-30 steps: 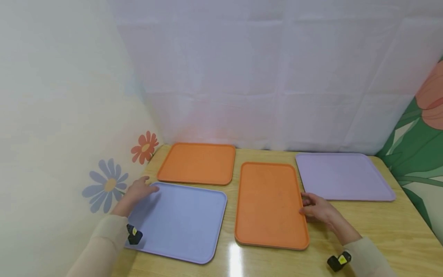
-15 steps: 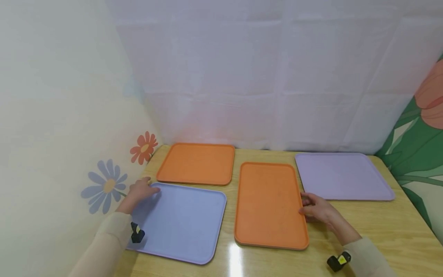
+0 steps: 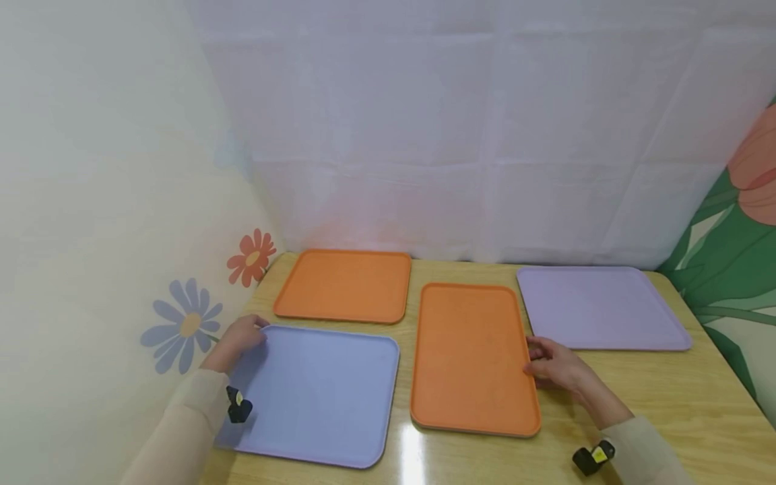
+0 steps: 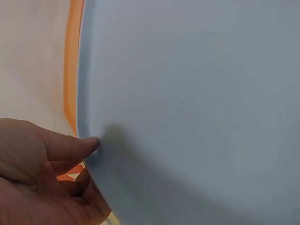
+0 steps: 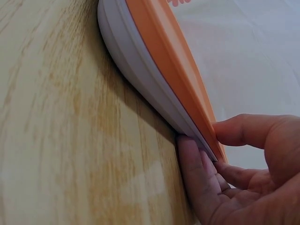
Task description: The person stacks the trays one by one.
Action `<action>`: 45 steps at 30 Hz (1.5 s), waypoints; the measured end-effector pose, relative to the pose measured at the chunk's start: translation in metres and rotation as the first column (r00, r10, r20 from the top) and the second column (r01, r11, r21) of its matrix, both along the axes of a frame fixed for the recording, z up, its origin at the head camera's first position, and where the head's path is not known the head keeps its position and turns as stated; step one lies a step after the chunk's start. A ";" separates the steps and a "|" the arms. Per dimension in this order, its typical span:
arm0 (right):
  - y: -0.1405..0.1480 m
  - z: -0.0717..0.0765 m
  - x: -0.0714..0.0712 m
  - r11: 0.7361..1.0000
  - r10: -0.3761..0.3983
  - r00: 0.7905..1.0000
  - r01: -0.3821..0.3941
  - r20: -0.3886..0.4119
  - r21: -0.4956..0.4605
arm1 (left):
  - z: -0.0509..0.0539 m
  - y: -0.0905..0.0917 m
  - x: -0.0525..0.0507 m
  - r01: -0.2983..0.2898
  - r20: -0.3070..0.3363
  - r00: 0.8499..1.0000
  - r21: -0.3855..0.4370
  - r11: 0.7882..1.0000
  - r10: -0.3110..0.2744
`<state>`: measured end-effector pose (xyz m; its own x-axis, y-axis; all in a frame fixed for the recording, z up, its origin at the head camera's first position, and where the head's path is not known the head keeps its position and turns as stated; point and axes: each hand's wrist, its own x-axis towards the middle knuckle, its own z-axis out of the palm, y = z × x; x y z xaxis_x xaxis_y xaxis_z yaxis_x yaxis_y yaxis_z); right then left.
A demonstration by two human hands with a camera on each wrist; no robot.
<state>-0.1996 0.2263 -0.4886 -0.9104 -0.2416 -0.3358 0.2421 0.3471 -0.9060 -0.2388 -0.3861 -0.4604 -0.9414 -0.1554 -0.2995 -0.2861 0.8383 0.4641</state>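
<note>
My left hand [image 3: 241,335] pinches the far left corner of a blue tray [image 3: 321,397]. In the left wrist view the thumb lies over the rim of this tray [image 4: 187,93], with the other fingers curled below. My right hand [image 3: 559,365] pinches the right edge of an upright-oriented orange tray [image 3: 475,357]. Seen from the right wrist, the thumb is at the rim of that orange tray [image 5: 171,61], and pale lavender tray edges [image 5: 133,70] are layered directly beneath it. Fingertips reach under these layers, close to the wooden table [image 5: 79,140].
A second orange tray [image 3: 344,286] lies at the back left, behind the blue one. At the back right lies a lavender tray [image 3: 603,308]. A white cloth [image 3: 388,135] hangs behind the table, and a flower-printed wall [image 3: 121,202] stands on the left.
My left hand has drawn back slightly and now grips the blue tray's corner, its thumb nearer the rim. The blue tray has shifted slightly towards me and right. My right hand stays put.
</note>
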 end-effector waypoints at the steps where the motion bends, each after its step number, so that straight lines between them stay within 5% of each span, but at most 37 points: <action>1: 0.000 0.000 0.000 1.000 -0.001 1.000 0.001 0.001 0.002 | 0.000 -0.002 0.002 0.014 -0.006 1.000 0.001 1.000 -0.014; 7: -0.001 0.001 0.001 1.000 -0.002 1.000 0.002 0.001 0.007 | 0.011 -0.015 0.010 0.122 -0.015 0.992 -0.006 0.993 -0.122; 13: 0.000 0.001 0.001 1.000 0.005 1.000 -0.005 -0.002 0.000 | 0.027 -0.023 0.016 0.060 0.072 0.995 0.093 0.994 -0.067; 19: 0.000 0.001 0.001 1.000 0.008 1.000 -0.008 -0.009 0.005 | 0.042 -0.028 0.024 0.049 0.070 0.996 0.185 0.982 -0.062; 27: 0.001 0.001 0.001 1.000 0.003 1.000 -0.003 -0.007 0.028 | 0.043 -0.038 0.031 -0.028 0.031 0.999 0.325 0.945 0.019; 29: 0.001 0.001 0.001 1.000 0.007 1.000 -0.006 -0.008 0.030 | 0.042 -0.039 0.033 -0.037 0.023 0.999 0.393 0.919 0.030; 34: 0.001 0.000 0.001 0.999 0.008 1.000 -0.008 -0.005 0.031 | 0.038 -0.027 0.038 -0.004 -0.026 0.999 0.583 0.812 0.023; 41: 0.002 0.001 0.000 1.000 0.006 1.000 -0.006 -0.003 0.002 | 0.042 0.020 0.041 -0.027 -0.081 0.991 0.676 0.736 0.110; 45: 0.001 0.001 0.000 1.000 0.001 1.000 -0.001 -0.004 -0.017 | 0.043 0.048 0.043 -0.063 -0.067 0.981 0.779 0.624 0.182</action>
